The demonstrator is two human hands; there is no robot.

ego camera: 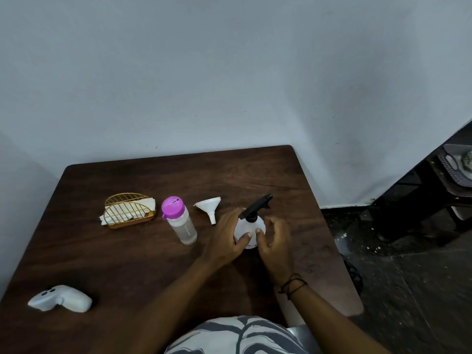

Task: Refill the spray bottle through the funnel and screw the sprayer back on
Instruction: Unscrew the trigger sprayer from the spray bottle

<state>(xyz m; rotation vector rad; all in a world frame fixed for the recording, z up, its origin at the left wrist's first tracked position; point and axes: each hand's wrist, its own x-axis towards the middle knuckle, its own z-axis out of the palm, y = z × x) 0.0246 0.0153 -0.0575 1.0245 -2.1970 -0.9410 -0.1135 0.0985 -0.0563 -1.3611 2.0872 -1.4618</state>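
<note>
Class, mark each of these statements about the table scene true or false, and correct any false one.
1. The black sprayer is on the white spray bottle. True.
2. The funnel sits in the bottle's neck. False: it lies on the table, left of the bottle.
3. The left hand grips the spray bottle. True.
4. The water bottle has a blue cap. False: the cap is pink.
5. The napkin holder is right of the spray bottle. False: it is far left.
</note>
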